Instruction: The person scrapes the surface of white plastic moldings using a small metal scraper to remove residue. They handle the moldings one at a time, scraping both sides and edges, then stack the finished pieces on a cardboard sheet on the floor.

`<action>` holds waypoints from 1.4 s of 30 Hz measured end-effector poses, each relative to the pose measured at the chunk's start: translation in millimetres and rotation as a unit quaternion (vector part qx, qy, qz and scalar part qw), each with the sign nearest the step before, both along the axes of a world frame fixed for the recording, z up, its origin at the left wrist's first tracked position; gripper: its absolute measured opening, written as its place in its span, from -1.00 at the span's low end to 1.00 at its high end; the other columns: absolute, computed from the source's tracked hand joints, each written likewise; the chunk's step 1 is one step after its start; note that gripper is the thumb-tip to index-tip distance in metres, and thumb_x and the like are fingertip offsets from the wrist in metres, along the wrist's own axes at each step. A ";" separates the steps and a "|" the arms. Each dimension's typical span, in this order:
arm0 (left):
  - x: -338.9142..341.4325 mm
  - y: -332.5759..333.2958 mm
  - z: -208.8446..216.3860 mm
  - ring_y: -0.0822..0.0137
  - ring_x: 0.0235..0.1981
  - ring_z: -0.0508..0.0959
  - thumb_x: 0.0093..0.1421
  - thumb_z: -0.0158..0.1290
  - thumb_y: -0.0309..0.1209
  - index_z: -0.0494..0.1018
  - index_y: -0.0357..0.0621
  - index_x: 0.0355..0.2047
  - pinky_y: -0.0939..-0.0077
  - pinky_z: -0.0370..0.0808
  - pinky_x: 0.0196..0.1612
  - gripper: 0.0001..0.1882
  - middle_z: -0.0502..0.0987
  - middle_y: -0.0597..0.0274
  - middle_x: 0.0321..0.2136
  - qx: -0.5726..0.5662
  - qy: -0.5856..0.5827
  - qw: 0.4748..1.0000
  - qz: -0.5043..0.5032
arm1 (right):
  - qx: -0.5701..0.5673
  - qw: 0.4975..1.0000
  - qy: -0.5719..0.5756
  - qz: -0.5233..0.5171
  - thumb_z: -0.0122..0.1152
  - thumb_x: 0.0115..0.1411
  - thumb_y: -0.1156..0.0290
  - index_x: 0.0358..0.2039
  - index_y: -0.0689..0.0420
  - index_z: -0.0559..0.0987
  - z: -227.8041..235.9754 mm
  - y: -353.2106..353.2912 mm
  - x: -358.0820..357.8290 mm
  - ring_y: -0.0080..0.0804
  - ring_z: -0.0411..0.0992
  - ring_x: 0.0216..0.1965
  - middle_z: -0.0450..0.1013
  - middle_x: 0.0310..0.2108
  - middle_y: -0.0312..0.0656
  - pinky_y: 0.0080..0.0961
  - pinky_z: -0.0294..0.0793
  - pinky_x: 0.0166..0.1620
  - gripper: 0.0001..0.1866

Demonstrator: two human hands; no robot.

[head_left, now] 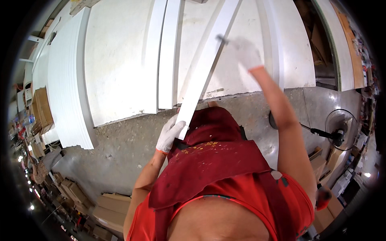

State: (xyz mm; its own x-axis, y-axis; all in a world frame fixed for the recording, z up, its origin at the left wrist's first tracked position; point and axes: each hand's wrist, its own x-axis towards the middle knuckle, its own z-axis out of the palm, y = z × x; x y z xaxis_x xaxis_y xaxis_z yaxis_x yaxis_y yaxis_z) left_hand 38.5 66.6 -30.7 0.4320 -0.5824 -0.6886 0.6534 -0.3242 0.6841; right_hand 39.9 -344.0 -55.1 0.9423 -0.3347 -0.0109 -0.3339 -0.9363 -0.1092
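A long white strip (207,58) lies slantwise across the white worktable (116,60), its near end jutting past the table edge toward my apron. My left hand (169,134), in a white glove with an orange cuff, is closed around that near end. Above the table, to the right of the strip, my right hand (247,52) is also gloved and smeared by motion. A small dark object (221,38) sticks out from its fingers at the strip's right edge; blur hides its kind. Two more white strips (168,56) lie side by side just left of the slanted one.
A stack of white boards (70,80) overhangs the table at the left. Another white strip (275,44) lies on the right. A black fan (337,132) stands on the floor at the right, and flat cardboard boxes (112,211) lie behind me on the left.
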 end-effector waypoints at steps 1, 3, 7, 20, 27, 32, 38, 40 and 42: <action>1.8 -0.5 -0.6 0.43 -0.18 0.51 0.24 0.05 -0.30 0.34 -0.33 0.15 0.55 0.43 -0.06 -0.48 0.53 0.22 -0.15 0.006 -0.004 1.000 -0.011 | 0.042 0.997 -0.046 -0.040 -0.02 0.29 0.34 0.13 -0.15 0.49 1.6 -13.6 6.0 -0.11 0.50 -0.39 0.48 -0.38 0.04 -0.18 0.52 -0.33 -0.61; 2.6 -1.5 2.5 0.44 -0.19 0.50 0.24 0.05 -0.28 0.34 -0.33 0.16 0.56 0.42 -0.08 -0.47 0.52 0.23 -0.15 0.019 -0.010 1.000 -0.015 | 0.113 0.980 -0.145 -0.074 -0.05 0.32 0.31 0.19 -0.15 0.43 10.4 -27.0 16.8 -0.05 0.51 -0.39 0.50 -0.40 0.08 -0.15 0.52 -0.35 -0.59; -3.4 -0.9 0.8 0.44 -0.26 0.51 0.20 0.05 -0.24 0.30 -0.31 0.18 0.57 0.44 -0.15 -0.41 0.52 0.22 -0.23 0.014 -0.010 1.000 0.017 | 0.076 0.992 0.035 0.097 -0.22 0.40 0.08 0.09 -0.17 0.52 26.8 65.0 2.2 0.08 0.52 -0.36 0.49 -0.41 0.14 -0.04 0.51 -0.24 -0.60; -7.6 14.8 -30.4 -0.23 0.18 0.35 0.24 -0.60 0.39 0.06 -0.47 0.28 -0.16 0.38 0.16 0.07 0.26 -0.27 0.21 -0.212 0.285 0.917 0.182 | 0.153 0.980 -0.019 0.123 0.14 0.10 0.41 0.19 -0.09 0.42 41.5 135.7 -35.6 -0.26 0.45 -0.37 0.43 -0.41 -0.22 -0.32 0.51 -0.28 -0.43; -4.6 18.5 -48.9 -0.15 0.25 0.28 0.14 -0.59 0.49 0.01 -0.51 0.30 0.11 0.20 0.32 0.20 0.21 -0.28 0.24 -0.360 0.421 0.801 0.227 | 0.337 0.910 0.008 0.241 0.04 0.14 0.42 -0.03 0.01 0.53 21.0 266.4 -95.2 -0.16 0.50 -0.23 0.46 -0.28 -0.14 -0.27 0.56 -0.28 -0.65; -1.8 18.0 -39.2 -0.12 0.27 0.24 0.14 -0.54 0.49 0.02 -0.49 0.30 0.19 0.16 0.33 0.18 0.17 -0.31 0.26 -0.315 0.361 0.864 0.154 | 0.382 0.863 0.108 0.314 0.04 0.16 0.39 -0.07 0.01 0.53 16.0 271.2 -100.2 -0.23 0.49 -0.20 0.46 -0.31 -0.18 -0.29 0.56 -0.29 -0.70; 11.0 6.1 -16.1 0.47 -0.07 0.44 0.30 -0.03 -0.32 0.39 -0.33 0.12 0.59 0.36 0.04 -0.56 0.48 0.33 -0.09 -0.071 0.005 0.997 -0.043 | 0.477 0.875 -0.074 0.041 0.21 0.12 0.52 -0.10 0.16 0.61 50.9 201.8 -112.2 -0.24 0.46 -0.30 0.52 -0.30 -0.11 -0.42 0.48 -0.18 -0.71; 10.2 -2.7 -3.5 0.42 -0.34 0.56 0.33 -0.05 -0.15 0.33 -0.32 0.13 0.58 0.50 -0.27 -0.48 0.56 0.20 -0.28 -0.045 -0.058 0.994 -0.076 | 0.322 0.919 -0.228 0.010 0.20 0.13 0.53 -0.10 0.20 0.61 36.1 172.1 -114.5 -0.22 0.50 -0.20 0.56 -0.18 -0.11 -0.40 0.49 -0.12 -0.71; 4.7 -3.4 1.2 0.40 -0.44 0.55 0.33 -0.05 -0.06 0.36 -0.30 0.07 0.54 0.50 -0.37 -0.46 0.55 0.19 -0.37 -0.062 0.023 0.997 -0.041 | 0.255 0.936 -0.244 -0.014 0.16 0.16 0.51 -0.09 0.16 0.61 50.1 156.8 -109.3 -0.22 0.50 -0.16 0.55 -0.15 -0.11 -0.40 0.49 -0.09 -0.72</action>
